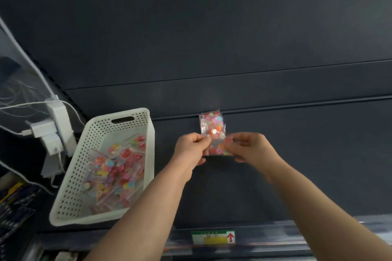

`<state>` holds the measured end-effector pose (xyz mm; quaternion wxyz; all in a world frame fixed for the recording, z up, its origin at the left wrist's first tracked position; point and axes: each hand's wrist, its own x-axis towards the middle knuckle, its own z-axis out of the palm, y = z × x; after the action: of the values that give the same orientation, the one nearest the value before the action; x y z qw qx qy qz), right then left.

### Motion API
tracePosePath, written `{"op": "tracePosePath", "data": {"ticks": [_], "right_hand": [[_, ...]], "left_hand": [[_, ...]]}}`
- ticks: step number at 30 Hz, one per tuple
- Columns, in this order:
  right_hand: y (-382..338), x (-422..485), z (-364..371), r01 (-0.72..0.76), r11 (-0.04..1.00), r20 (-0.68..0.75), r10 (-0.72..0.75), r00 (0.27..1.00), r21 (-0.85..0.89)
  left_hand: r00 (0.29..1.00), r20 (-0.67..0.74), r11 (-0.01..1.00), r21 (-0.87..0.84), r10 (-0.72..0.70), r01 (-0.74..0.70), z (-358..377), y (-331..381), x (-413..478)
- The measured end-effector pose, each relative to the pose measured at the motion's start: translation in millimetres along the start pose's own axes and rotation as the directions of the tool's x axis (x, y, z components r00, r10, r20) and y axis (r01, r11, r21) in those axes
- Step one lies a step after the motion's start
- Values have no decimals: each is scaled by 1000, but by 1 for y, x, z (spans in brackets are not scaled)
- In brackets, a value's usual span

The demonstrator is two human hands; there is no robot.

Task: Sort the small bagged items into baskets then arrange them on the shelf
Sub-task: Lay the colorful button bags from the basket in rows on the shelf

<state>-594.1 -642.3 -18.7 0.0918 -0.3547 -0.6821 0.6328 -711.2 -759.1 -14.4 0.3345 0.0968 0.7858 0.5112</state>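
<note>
Clear crinkly bags (213, 127) of bright buttons, pinched by left hand (191, 149), right hand (250, 146), perforated white basket (99, 131) beside.

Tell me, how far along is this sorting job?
Done: many colourful bags lie in the white basket, which sits on the dark shelf. In hand: the left hand and right hand pinch a stack of bags over the shelf. Left: likely setting that stack down.

Dim, soft-focus wide-angle view with bowed edges; a glare spot glints on the bags (213, 131).
</note>
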Motion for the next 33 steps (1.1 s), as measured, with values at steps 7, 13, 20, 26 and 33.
{"op": "tracePosePath", "data": {"ticks": [7, 13, 20, 26, 33], "right_hand": [[11, 31, 9, 57, 968, -207, -109, 972, -244], [9, 53, 17, 33, 949, -246, -114, 962, -312], [8, 58, 24, 64, 868, -232, -202, 952, -492], [-2, 55, 27, 104, 809, -244, -292, 925, -578], [-36, 35, 57, 238, 377, 28, -486, 874, -895]], "left_hand": [[977, -181, 983, 166, 111, -81, 11, -15, 27], [929, -237, 853, 505, 285, -132, 13, -10, 43], [933, -217, 754, 652, 287, -81, 17, -10, 53], [938, -180, 766, 631, 298, -122, 1, 6, 46], [869, -135, 524, 837, 476, -157, -67, 30, 6]]}}
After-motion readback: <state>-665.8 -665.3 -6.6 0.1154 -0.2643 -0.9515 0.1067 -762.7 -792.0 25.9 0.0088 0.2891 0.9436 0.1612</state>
